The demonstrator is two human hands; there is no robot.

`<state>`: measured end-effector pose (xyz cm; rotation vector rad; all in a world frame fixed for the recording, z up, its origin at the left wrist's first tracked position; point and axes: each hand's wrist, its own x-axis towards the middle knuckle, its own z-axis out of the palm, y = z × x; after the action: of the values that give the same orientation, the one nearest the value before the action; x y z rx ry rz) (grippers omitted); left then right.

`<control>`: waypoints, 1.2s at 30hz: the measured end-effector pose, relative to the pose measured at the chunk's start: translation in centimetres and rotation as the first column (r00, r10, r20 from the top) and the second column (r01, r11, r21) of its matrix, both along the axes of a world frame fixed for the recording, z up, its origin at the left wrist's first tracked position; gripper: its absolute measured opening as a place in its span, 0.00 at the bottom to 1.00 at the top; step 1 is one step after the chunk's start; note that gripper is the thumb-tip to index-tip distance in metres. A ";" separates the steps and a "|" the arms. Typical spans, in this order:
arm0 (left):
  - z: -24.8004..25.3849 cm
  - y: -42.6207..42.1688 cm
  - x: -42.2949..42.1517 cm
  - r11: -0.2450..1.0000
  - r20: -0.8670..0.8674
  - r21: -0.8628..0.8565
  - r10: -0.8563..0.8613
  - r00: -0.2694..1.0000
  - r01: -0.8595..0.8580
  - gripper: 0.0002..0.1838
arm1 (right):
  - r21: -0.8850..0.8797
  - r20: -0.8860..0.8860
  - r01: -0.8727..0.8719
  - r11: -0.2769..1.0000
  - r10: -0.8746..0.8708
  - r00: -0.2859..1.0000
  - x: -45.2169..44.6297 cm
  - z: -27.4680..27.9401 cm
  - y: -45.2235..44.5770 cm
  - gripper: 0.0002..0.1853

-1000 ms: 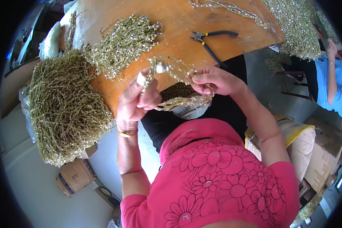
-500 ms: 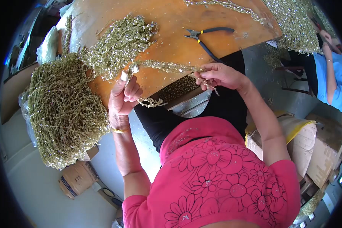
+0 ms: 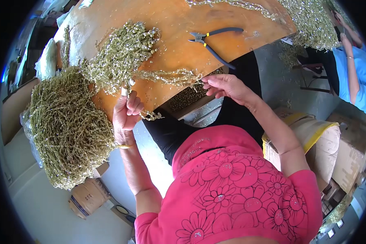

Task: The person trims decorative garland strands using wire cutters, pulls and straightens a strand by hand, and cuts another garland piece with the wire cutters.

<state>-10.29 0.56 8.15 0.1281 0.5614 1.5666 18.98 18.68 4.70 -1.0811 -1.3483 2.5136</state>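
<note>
My left hand (image 3: 128, 110), with white wrapping on a fingertip, is closed on one end of a glittery gold bead strand (image 3: 166, 77) at the table's front edge. The strand runs right across the orange table (image 3: 183, 49), and a short end dangles below my left hand. My right hand (image 3: 221, 86) is at the strand's right end, thumb and forefinger pinched near its tip. Behind my left hand lies a heap of gold strands (image 3: 124, 55). Cutting pliers (image 3: 207, 40) with black and yellow handles rest open on the table.
A large bundle of gold strands (image 3: 71, 126) hangs over the table's left edge. Another bundle (image 3: 309, 24) hangs at the upper right, near a co-worker in blue (image 3: 356, 81). Cardboard boxes (image 3: 325, 150) stand at the right. Below the table edge is a tray of beads (image 3: 187, 96).
The strand, earlier looped between my hands, is now stretched out over the table. My left hand has moved left and down. The view has shifted slightly.
</note>
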 end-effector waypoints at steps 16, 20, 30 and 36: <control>-1.0 0.2 -0.2 0.993 0.028 -0.085 0.079 0.996 -0.076 0.08 | 0.868 0.326 -0.373 -0.328 -0.190 0.926 -0.6 3.0 8.4 0.45; -2.0 0.2 -0.6 0.998 0.087 -0.032 0.063 0.994 -0.061 0.10 | 0.850 0.368 -0.416 -0.324 -0.200 0.908 -1.1 3.7 8.8 0.40; -2.7 0.0 -0.5 0.994 0.116 -0.003 0.105 0.988 -0.106 0.06 | 0.914 0.124 -0.025 0.406 -0.220 0.968 -0.5 4.7 6.0 0.21; -2.0 0.3 -0.2 0.993 0.132 -0.012 0.115 0.984 -0.115 0.05 | 0.026 0.007 -0.109 0.994 0.109 0.994 4.3 4.7 0.8 0.25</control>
<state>-10.44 0.88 6.17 -0.0127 0.4745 1.6723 23.30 19.46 9.35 -1.0372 -1.4760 2.5621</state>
